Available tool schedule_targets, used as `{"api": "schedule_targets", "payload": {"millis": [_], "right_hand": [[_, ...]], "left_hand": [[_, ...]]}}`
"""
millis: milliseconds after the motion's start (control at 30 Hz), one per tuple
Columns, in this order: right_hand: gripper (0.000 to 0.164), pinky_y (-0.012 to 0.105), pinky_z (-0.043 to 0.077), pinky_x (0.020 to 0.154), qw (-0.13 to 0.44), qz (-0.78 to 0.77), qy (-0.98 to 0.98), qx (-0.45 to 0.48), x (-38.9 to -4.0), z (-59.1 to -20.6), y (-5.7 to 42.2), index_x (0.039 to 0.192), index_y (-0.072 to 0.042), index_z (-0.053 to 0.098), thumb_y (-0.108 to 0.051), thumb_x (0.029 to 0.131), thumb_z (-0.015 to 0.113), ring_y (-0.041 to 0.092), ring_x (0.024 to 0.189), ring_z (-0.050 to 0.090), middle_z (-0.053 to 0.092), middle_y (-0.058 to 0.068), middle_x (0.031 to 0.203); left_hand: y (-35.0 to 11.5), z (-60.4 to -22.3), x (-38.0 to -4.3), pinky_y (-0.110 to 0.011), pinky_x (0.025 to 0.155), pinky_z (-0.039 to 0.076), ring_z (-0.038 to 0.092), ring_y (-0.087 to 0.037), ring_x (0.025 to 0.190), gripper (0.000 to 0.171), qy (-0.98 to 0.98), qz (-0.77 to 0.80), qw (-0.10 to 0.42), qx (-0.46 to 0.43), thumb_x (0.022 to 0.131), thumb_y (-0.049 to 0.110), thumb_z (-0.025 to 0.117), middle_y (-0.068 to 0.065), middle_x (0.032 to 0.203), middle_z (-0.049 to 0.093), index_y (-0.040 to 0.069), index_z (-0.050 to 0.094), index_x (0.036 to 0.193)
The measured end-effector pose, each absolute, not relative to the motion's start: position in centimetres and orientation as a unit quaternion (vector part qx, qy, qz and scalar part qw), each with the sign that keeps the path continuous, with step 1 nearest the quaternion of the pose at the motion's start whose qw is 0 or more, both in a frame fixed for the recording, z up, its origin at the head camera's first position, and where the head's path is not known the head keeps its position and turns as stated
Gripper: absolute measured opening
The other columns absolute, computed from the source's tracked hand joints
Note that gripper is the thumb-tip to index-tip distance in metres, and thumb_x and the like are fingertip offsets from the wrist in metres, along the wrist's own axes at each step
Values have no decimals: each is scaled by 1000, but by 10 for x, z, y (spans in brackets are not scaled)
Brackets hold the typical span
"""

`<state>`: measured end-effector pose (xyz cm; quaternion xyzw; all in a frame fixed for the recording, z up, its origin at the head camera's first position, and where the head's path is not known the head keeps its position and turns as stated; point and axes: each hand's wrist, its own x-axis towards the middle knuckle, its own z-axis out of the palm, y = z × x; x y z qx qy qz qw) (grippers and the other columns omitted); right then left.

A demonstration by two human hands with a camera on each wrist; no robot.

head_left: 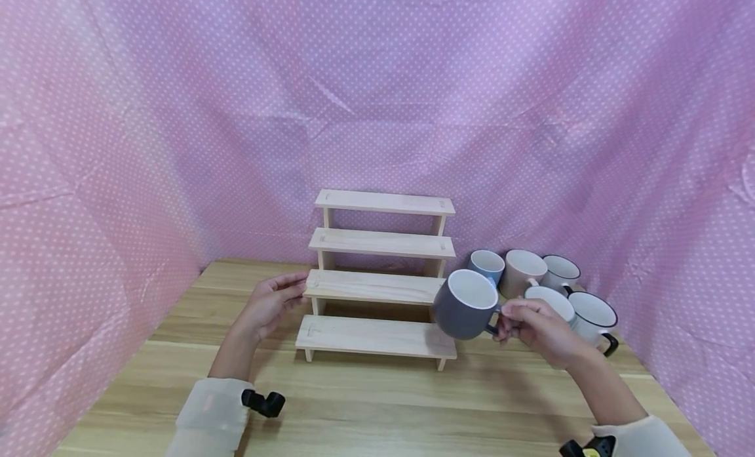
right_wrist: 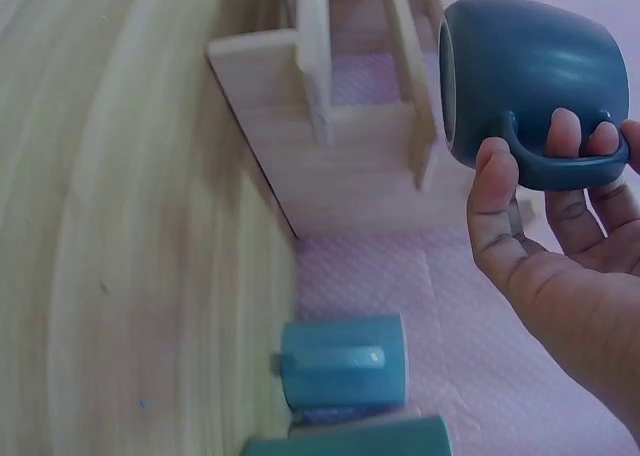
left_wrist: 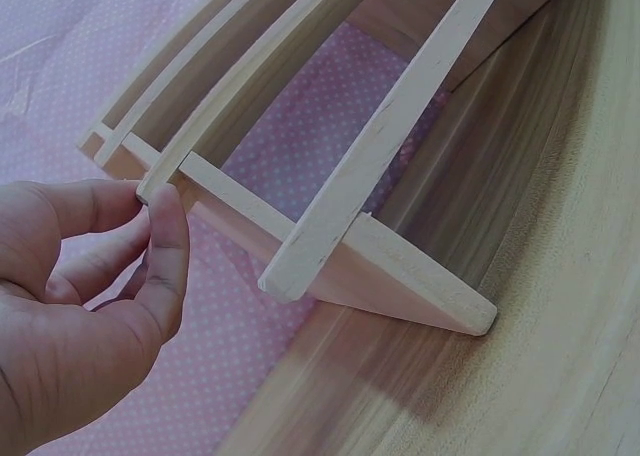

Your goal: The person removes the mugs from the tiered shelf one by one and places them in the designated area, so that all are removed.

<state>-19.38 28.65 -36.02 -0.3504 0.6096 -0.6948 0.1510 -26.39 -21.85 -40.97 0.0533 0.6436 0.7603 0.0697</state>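
Observation:
A light wooden four-tier display stand is upright on the table. At its left side my left hand pinches the end of the second board from the bottom, thumb and fingertips meeting at the board's corner in the left wrist view. My right hand grips the handle of a dark grey mug with a white inside. That mug is held up beside the stand's right end, its opening tilted up and toward the camera. In the right wrist view, fingers pass through the mug's handle.
Several mugs stand at the back right: a light blue one, a pinkish one, a white one and two white ones with dark rims, the nearer with a black handle. Pink dotted cloth surrounds the wooden table.

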Motion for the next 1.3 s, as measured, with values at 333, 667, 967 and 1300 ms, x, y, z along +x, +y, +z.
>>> {"api": "schedule_targets", "payload": {"millis": [333, 667, 967, 1300], "right_hand": [[46, 35, 61, 84, 131, -722, 588, -342, -188, -357, 320, 103, 1, 66, 9, 107, 21, 15, 93, 68, 68, 5, 96], [44, 37, 62, 88, 158, -734, 592, -294, -185, -374, 346, 106, 2, 67, 5, 109, 23, 17, 97, 69, 70, 7, 101], [37, 37, 62, 88, 146, -732, 638, -190, -180, -392, 347, 108, -3, 74, 0, 110, 37, 16, 95, 71, 73, 5, 100], [29, 38, 63, 87, 108, -716, 685, -73, -182, -404, 331, 100, -4, 76, -9, 109, 49, 15, 90, 72, 73, 4, 94]], "left_hand": [[-218, -411, -264, -24, 93, 58, 65, -9, 97, 47, 642, 761, 70, 49, 102, -5, 54, -3, 116, 63, -15, 41, 146], [-218, -410, -264, -23, 92, 58, 65, -10, 97, 47, 642, 761, 75, 48, 102, -4, 55, -4, 117, 63, -14, 42, 146], [-218, -410, -264, -25, 93, 58, 65, -9, 96, 47, 643, 761, 72, 51, 102, -4, 55, -3, 114, 64, -15, 41, 146], [-218, -409, -266, -26, 93, 58, 65, -9, 96, 46, 643, 761, 71, 48, 102, -4, 55, -3, 114, 64, -14, 43, 145]]}}
